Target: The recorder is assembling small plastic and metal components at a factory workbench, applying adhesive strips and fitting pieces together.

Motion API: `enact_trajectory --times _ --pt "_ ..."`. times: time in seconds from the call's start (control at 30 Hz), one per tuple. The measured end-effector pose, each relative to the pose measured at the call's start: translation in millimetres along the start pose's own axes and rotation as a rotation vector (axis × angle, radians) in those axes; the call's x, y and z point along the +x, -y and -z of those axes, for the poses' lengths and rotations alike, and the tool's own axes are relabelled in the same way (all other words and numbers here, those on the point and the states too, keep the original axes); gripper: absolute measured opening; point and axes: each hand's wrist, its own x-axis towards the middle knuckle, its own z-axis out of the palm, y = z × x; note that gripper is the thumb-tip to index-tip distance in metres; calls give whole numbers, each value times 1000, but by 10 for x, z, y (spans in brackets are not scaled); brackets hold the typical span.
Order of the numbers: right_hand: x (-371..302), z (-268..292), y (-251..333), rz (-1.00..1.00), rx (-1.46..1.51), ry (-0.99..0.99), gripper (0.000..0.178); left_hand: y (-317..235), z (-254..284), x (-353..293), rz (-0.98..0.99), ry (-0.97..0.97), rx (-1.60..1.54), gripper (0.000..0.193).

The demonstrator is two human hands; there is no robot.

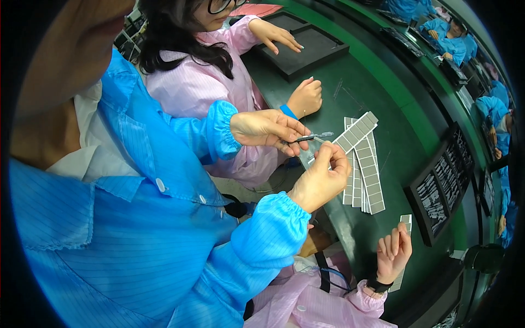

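My left hand (268,130) is closed, its thumb and fingers pinching a slim black part (304,139) with a see-through end. Close in front of it, my right hand (326,175) is also closed, thumb and forefinger pressed together at a small pale piece beside the black part. What that piece is cannot be made out. Just past my right hand, several white sheets of grey rectangular stickers (367,174) lie fanned and overlapping on the green table (394,131).
A co-worker in pink rests a hand (306,98) near my left hand; black trays (306,49) lie beyond. At the lower right, another co-worker's hand (394,251) is by a sticker strip. A compartmented black tray (444,183) holds many small parts. More people in blue sit farther off.
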Motion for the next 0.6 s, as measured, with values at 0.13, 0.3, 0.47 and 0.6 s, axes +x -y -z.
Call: enact_trajectory --times 0.13,0.3,0.47,0.6 --pt "8 5 -3 -3 1 -7 15 158 43 29 7 16 -82 26" --pt "10 -5 4 2 -11 -9 15 92 -32 87 140 -17 -123 30" --pt "7 -17 -5 2 1 -33 15 49 -102 32 85 30 -241 11" --pt "-6 6 5 6 -10 -42 14 17 -61 71 57 99 -235 11"
